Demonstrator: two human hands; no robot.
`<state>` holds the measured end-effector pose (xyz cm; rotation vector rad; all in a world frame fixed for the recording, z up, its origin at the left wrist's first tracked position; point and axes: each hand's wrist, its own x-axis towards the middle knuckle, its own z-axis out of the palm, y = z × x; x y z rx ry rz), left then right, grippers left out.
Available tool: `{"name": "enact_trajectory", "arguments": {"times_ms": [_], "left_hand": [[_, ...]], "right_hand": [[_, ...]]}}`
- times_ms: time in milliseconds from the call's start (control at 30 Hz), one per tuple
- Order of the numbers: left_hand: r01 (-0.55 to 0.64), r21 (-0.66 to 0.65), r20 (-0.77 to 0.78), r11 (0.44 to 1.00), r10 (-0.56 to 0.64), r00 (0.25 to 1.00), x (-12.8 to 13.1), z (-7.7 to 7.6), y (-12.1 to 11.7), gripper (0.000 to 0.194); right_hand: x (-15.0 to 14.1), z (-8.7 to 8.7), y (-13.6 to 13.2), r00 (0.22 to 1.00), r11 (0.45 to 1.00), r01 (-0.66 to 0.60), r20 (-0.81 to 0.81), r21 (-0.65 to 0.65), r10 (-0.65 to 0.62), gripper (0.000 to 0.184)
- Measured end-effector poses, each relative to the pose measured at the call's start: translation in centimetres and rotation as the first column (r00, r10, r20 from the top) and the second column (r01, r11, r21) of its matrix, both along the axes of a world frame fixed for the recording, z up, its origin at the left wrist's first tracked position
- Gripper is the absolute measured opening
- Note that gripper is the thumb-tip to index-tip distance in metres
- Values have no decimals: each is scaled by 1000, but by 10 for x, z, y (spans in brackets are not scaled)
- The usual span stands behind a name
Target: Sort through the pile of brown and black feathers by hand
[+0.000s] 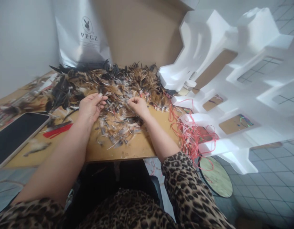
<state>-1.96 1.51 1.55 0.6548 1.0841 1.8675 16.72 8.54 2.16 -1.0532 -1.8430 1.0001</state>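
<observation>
Above the near side of a heap of brown, black and grey feathers (89, 79), my left hand (91, 106) is closed in a pinch, thumb against forefinger. Pale wisps show by its fingertips, but I cannot make out what they hold. My right hand (139, 107) faces it a short way to the right, its fingers also pinched together at the heap. Whatever is in that pinch is too small to name. Between and below the hands lie loose small feathers (118, 130) on the yellowish tabletop (99, 154).
A dark-screened phone (20, 136) lies at the left, near red strips (57, 131). Tangled red string (192, 140) hangs over the right edge beside large white foam packing (247, 95). A silver bag (82, 41) stands behind; a round mirror-like disc (215, 176) is below.
</observation>
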Motion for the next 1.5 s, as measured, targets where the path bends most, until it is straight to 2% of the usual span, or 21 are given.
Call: {"name": "enact_trajectory", "arguments": {"times_ms": [100, 200, 300, 400, 500, 567, 633, 667, 733, 833, 933, 1000, 1167, 1333, 1500], "left_hand": [[-18, 6, 24, 1000, 18, 1000, -1, -3, 3, 8], [-2, 10, 26, 1000, 1, 1000, -1, -6, 4, 7], [3, 14, 23, 1000, -3, 1000, 0, -7, 4, 6], [5, 12, 21, 1000, -5, 1000, 0, -7, 4, 5], [27, 15, 26, 1000, -27, 999, -1, -7, 4, 6], [40, 27, 29, 999, -40, 999, -1, -8, 4, 7], [46, 32, 29, 998, -47, 998, -2, -8, 4, 6], [48, 32, 28, 998, -49, 998, -2, -8, 4, 6], [52, 30, 23, 998, -53, 998, -2, -9, 5, 6], [63, 31, 20, 998, -64, 998, -2, -10, 5, 6], [78, 15, 16, 997, -79, 997, -2, -10, 4, 4], [110, -10, 6, 994, -110, 994, -1, -9, 3, 3], [277, -64, -34, 959, -280, 959, 5, -7, -3, 5], [409, -115, -36, 905, -415, 909, 10, -9, -6, 9], [477, -114, 28, 871, -477, 878, 12, -11, -5, 7]], "right_hand": [[-3, 10, 8, 953, 980, -63, 304, 188, 3, 13], [-13, 15, 10, 879, 948, -105, 474, 299, -52, 17], [-26, 12, 8, 818, 920, -109, 560, 377, -133, 26], [-34, 3, 6, 756, 885, -101, 613, 454, -228, 37], [-35, -7, 13, 744, 893, -87, 625, 442, -236, 23], [-31, -9, 20, 822, 944, -60, 552, 325, -138, 14], [-25, -8, 26, 938, 994, -61, 345, 96, 24, 15], [-22, -6, 28, 974, 994, -100, 200, -37, 106, 16], [-16, -1, 29, 972, 939, -231, -93, -253, 214, 19], [-10, 3, 27, 892, 824, -407, -364, -394, 267, 23], [-9, 4, 24, 851, 774, -472, -447, -423, 275, 26], [-11, 4, 21, 851, 778, -462, -461, -426, 253, 26], [-22, 4, 12, 857, 856, -385, -477, -345, 193, 29], [-32, 4, 4, 892, 935, -270, -426, -230, 153, 31], [-41, -2, 1, 894, 967, -196, -435, -162, 108, 30]]}}
